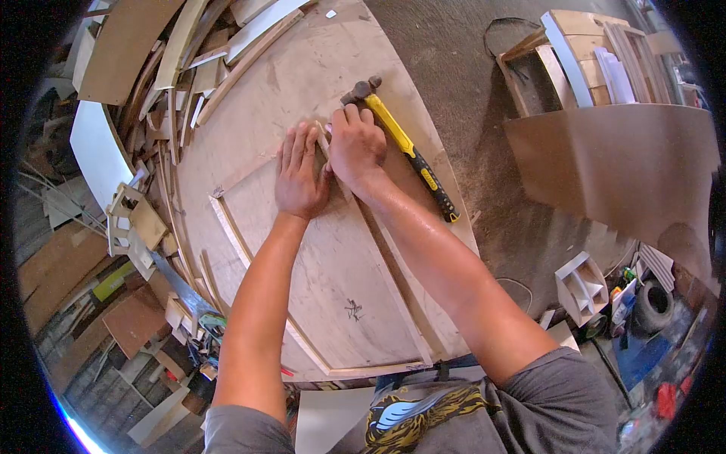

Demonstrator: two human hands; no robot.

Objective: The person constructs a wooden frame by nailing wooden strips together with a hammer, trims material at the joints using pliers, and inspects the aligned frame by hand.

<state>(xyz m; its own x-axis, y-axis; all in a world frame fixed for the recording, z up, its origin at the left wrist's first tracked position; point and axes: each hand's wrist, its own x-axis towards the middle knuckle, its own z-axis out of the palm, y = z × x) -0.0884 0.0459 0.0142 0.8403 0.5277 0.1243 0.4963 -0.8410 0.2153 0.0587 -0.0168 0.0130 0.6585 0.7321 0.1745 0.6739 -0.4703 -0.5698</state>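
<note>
My left hand [301,180] rests on the plywood panel [318,280], fingers stretched out flat beside the far end of a thin wooden strip [378,261]. Close to its right, my right hand [357,147] is closed over that strip's far end; what its fingers hold is hidden. More strips, a left one [243,250] and a near one [374,370], form part of a frame on the panel. A hammer [404,144] with a yellow and black handle lies just right of my right hand. Small piles of nails [353,309] sit on the panel.
Scrap boards and wood offcuts [144,113] are heaped along the left, with a handsaw [181,284] lower down. On the right are a large brown curved sheet [612,174], a small white wooden piece [582,286] and a black tyre [653,306] on the floor.
</note>
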